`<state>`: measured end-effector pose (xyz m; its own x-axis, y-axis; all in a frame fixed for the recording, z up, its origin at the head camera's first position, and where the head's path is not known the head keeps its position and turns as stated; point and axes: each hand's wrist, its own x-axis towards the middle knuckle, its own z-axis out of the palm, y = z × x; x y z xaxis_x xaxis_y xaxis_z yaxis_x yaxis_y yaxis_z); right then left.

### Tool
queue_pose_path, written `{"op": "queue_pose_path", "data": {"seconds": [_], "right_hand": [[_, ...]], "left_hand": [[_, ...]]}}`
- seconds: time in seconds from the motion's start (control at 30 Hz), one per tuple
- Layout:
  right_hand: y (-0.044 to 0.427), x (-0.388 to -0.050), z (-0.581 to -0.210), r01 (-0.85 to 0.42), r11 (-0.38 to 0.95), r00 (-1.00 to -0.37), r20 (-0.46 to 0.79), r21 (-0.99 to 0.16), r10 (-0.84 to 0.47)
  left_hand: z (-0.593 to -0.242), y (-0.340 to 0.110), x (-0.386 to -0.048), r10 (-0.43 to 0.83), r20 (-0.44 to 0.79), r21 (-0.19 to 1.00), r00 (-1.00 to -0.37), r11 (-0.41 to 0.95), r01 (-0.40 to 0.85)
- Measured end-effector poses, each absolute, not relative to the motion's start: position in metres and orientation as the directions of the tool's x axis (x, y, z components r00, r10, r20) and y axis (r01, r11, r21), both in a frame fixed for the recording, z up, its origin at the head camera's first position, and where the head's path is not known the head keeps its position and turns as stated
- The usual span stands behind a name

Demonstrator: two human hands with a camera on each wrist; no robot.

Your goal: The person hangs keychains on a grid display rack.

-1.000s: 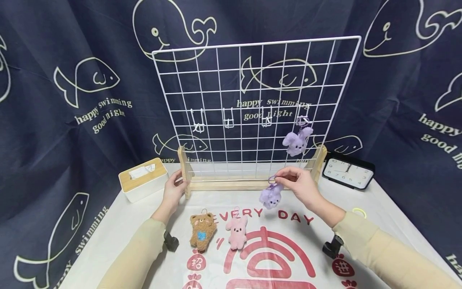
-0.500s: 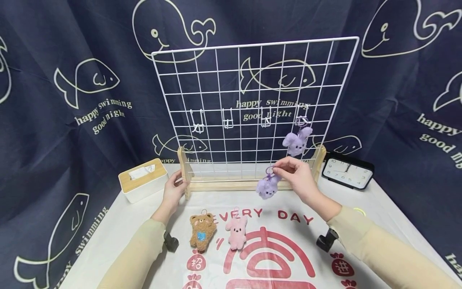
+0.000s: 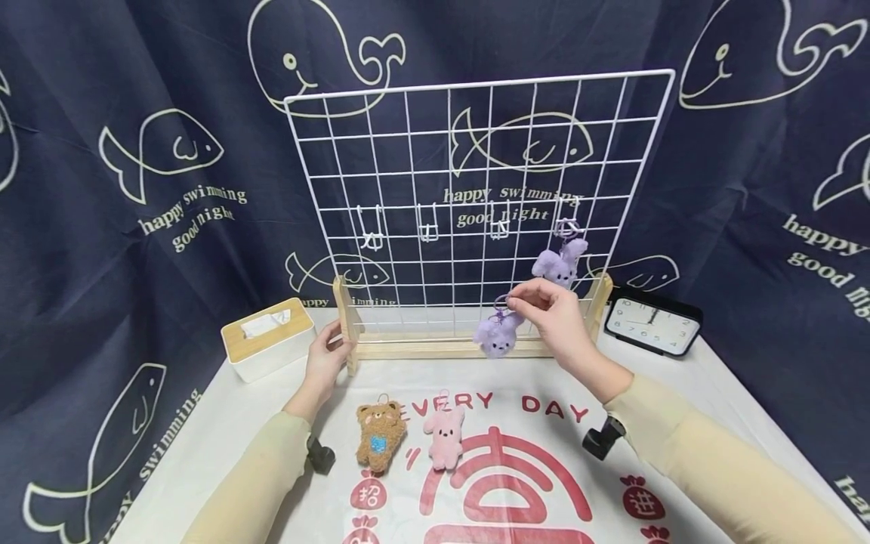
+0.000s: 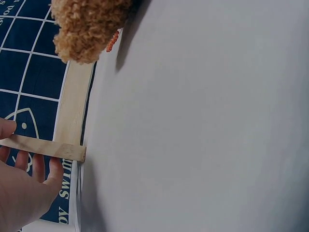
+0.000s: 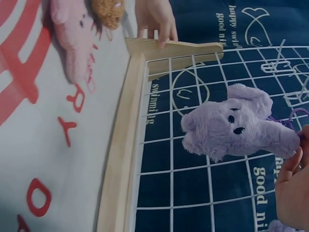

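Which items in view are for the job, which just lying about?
Likely job:
purple plush keychain in right hand
hung purple plush keychain
white hooks
wire grid rack
brown bear keychain
pink plush keychain

Likely unrelated:
tissue box
analog clock

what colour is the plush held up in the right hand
The plush is light purple; it shows best in the right wrist view.

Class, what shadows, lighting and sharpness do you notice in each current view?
Head: bright, most clock numerals readable; left wrist: dark shadow beside the brown bear, table dimmer at lower right; right wrist: duller, but held purple bunny fairly sharp.
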<state>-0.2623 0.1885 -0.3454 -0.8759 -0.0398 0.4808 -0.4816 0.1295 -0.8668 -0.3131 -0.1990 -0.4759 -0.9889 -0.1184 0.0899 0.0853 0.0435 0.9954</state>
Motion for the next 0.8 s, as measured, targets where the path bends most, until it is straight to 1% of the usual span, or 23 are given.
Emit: {"op": "queue_pose_path", "data": {"seconds": [0.5, 0.8], "right_hand": [[0.177, -0.275, -0.323, -0.520, 0.089, -0.849, 0.525, -0.850, 0.055], [0.174, -0.284, -0.311, -0.529, 0.024, -0.842, 0.528, -0.848, 0.107]], "left_hand": [[-0.476, -0.201, -0.315, -0.113, 0.084, 0.995, -0.990, 0.058, 0.077], [-0.476, -0.201, -0.315, -0.111, 0.091, 0.994, -0.990, 0.063, 0.085]]}}
